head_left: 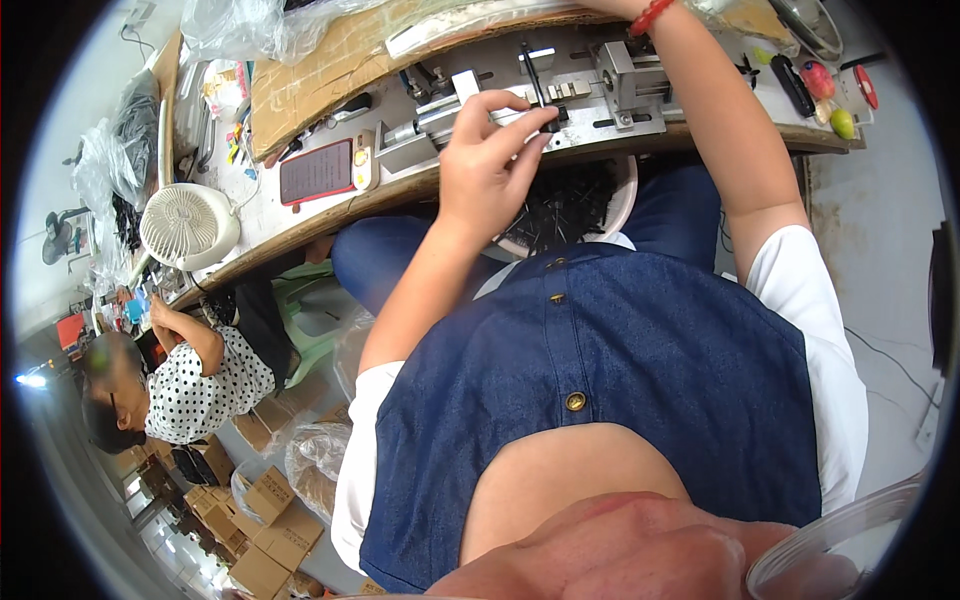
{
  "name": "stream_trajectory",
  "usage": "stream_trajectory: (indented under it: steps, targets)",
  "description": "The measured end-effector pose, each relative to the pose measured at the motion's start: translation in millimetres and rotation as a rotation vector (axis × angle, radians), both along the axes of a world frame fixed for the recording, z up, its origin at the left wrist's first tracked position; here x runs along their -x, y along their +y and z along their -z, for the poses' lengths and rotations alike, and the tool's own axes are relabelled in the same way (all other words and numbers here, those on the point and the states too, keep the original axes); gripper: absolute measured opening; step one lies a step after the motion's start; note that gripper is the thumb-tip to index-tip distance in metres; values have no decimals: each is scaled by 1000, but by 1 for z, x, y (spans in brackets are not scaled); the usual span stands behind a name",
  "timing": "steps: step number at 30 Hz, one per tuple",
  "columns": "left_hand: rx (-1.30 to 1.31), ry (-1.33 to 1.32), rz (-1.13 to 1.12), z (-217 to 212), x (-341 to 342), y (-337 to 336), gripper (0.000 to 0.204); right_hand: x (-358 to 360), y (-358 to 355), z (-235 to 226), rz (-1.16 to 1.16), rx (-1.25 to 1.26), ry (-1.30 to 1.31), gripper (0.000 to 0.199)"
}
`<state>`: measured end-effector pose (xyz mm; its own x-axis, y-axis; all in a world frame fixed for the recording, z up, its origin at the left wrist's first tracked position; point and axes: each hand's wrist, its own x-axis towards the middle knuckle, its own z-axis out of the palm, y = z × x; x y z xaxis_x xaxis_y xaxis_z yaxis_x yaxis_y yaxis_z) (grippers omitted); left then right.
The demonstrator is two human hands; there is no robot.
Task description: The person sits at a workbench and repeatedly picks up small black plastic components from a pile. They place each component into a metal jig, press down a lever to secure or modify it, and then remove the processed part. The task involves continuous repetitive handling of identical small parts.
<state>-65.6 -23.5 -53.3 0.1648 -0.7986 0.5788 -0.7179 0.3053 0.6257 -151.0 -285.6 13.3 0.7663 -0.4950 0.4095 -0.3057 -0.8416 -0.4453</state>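
My left hand (488, 160) is closed in a pinch over the front of a metal jig (560, 98) on the workbench. Between its thumb and fingertips is the dark end of a thin black rod-shaped part (532, 72), which points away from me across the jig. My right arm stretches to the far side of the bench, a red bracelet (650, 16) round the wrist. Only a bit of my right hand (612, 5) shows at the top edge, and its fingers are cut off. A pale tub (628, 192) holding many thin black parts sits between my knees, below the bench edge.
Left of the jig lie a red-edged phone (317, 172) and a cream-coloured device (364, 165). A white fan (188, 226) stands farther left, near cardboard (300, 95). Small coloured items (818, 80) lie at the right end. Another person (205, 385) works at the left.
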Motion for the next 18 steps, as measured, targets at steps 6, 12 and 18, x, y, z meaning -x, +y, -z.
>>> stream_trajectory:
  steps: [6, 12, 18]
  targets:
    - [-94, -46, -35, 34, 9, -7, 29, 10, -23, -10, 31, -1021, -783, 20]
    - [-87, -106, -52, 40, 16, -12, 28, 35, -7, -7, -44, -1003, -931, 21]
    - [-137, -87, -76, 31, 19, -7, 34, 64, 55, -13, -274, -1036, -899, 19]
